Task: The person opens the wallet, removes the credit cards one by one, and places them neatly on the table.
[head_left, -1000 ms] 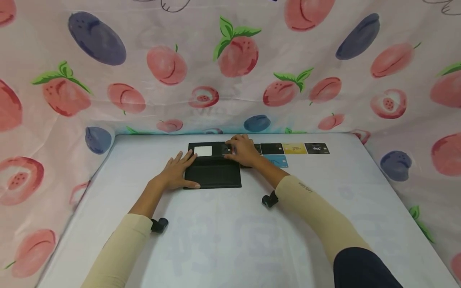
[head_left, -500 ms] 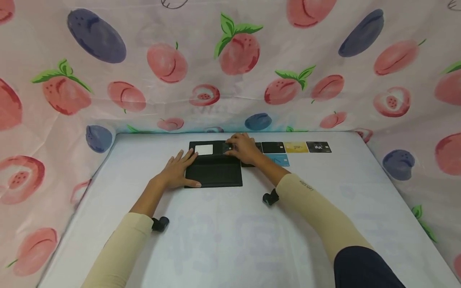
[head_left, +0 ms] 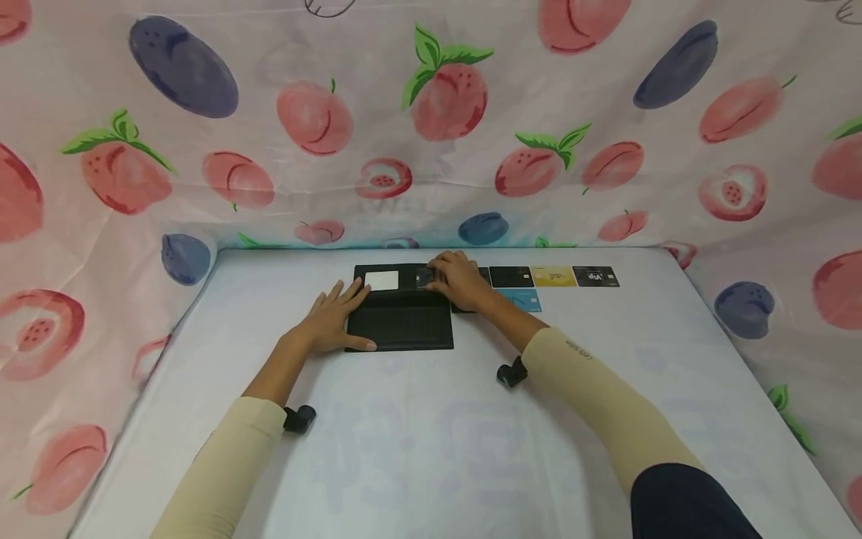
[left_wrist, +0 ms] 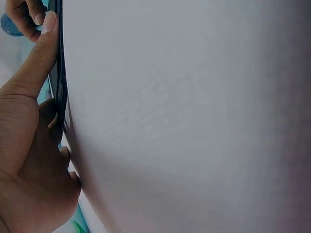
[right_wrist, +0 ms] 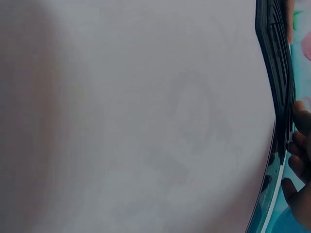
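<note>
An open black wallet point(head_left: 400, 322) lies flat on the white table, with a white window point(head_left: 381, 281) in its upper half. My left hand point(head_left: 328, 320) is spread over its left side, fingertips near the window and thumb on the lower panel. In the left wrist view the thumb point(left_wrist: 41, 56) rests along the wallet's edge. At the upper right of the wallet, my right hand point(head_left: 460, 281) pinches the right edge of a dark card point(head_left: 423, 278) partly inside the wallet. The right wrist view shows bent fingers point(right_wrist: 301, 119) at the wallet's end.
Right of the wallet lie a black card point(head_left: 510, 277), a gold card point(head_left: 554, 277) and a black Vip card point(head_left: 595, 277) in a row. Below them is a blue card point(head_left: 525, 300). Other dark cards are partly under my right hand. A fruit-print cloth point(head_left: 438, 172) hangs behind the table.
My right hand has shifted slightly right, and more of the dark card shows left of its fingertips. The left hand and wallet hold their places.
</note>
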{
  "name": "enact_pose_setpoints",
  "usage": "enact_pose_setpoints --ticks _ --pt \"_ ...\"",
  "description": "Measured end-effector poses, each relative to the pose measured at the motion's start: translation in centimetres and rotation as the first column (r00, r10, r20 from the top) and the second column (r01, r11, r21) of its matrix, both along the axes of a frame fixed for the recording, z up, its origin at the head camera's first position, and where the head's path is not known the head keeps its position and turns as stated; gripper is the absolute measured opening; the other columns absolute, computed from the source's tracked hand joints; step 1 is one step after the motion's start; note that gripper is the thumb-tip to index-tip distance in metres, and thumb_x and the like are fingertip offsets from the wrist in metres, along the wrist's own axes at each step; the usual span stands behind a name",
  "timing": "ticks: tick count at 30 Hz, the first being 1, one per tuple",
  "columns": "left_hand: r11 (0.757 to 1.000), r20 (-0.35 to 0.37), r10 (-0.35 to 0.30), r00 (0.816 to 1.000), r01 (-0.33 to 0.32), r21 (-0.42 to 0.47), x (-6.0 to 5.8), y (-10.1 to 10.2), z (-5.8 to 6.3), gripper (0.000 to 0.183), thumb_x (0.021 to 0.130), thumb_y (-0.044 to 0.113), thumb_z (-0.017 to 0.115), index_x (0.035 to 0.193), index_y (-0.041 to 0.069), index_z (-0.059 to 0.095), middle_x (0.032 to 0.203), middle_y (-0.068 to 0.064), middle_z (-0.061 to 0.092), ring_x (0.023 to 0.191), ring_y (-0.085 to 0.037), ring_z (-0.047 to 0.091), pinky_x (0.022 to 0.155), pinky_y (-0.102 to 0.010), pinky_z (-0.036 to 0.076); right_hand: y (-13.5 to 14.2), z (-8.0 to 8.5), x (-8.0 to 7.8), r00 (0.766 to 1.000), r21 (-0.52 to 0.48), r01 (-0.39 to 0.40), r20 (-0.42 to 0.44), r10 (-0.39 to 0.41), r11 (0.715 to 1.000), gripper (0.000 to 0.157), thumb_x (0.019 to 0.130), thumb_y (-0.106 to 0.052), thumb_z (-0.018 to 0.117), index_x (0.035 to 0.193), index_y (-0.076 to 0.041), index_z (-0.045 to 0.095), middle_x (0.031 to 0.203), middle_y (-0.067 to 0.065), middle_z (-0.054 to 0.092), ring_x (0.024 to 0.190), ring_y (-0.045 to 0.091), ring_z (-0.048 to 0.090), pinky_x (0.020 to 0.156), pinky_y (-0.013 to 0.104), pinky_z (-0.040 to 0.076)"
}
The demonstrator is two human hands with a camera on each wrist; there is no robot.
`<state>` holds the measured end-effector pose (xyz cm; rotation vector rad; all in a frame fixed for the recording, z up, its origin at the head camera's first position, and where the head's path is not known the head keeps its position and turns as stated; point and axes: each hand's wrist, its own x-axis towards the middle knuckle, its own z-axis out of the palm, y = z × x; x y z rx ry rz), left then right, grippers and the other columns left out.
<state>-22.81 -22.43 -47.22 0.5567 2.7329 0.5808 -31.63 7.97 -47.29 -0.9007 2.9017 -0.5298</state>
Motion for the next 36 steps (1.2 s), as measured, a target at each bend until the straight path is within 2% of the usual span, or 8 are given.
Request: enact_pose_setpoints --ticks 9,17,27,36 --pt "1.000 0.002 0.006 1.000 -0.006 -0.001 0.1 -0.1 0.4 0.119 0.084 0.055 0.086 0.169 0.009 0.018 0.176 -0.016 0.004 0.159 -0.045 -0.004 0.125 -0.063 -0.003 0.7 0.1 -0.1 1.000 -0.034 -0.016 -0.011 0.016 0.999 0.052 0.106 -0.037 0.066 0.148 -0.007 0.059 0.150 0.014 0.053 0.132 0.036 0.046 0.099 0.055 0.044" --pt "1.000 0.001 0.011 1.000 -0.011 -0.009 0.1 0.0 0.6 0.119 0.083 0.055 0.086 0.169 0.009 0.018 0.176 -0.016 0.004 0.159 -0.046 -0.004 0.125 -0.063 -0.002 1.1 0.1 -0.1 1.000 -0.020 -0.007 -0.007 0.007 1.000 0.053 0.106 -0.036 0.065 0.149 -0.007 0.057 0.150 0.014 0.052 0.135 0.037 0.044 0.101 0.057 0.044" --pt "1.000 -0.003 -0.004 1.000 0.004 0.006 0.0 -0.1 0.2 0.119 0.082 0.054 0.087 0.169 0.008 0.018 0.176 -0.017 0.004 0.159 -0.046 -0.004 0.125 -0.064 -0.002 0.4 -0.6 -0.2 1.000 -0.005 0.001 -0.004 -0.001 1.000 0.061 0.103 -0.042 0.069 0.153 -0.009 0.055 0.148 0.016 0.050 0.128 0.037 0.043 0.105 0.054 0.041" --pt "1.000 -0.001 -0.002 1.000 0.002 -0.001 0.1 0.1 0.3 0.119 0.083 0.055 0.087 0.169 0.009 0.019 0.175 -0.017 0.005 0.159 -0.046 -0.004 0.125 -0.064 -0.001 0.5 -0.6 0.0 1.000 -0.033 0.017 -0.007 -0.018 0.999 0.059 0.102 -0.040 0.071 0.151 -0.010 0.058 0.147 0.016 0.049 0.129 0.038 0.043 0.107 0.055 0.040"
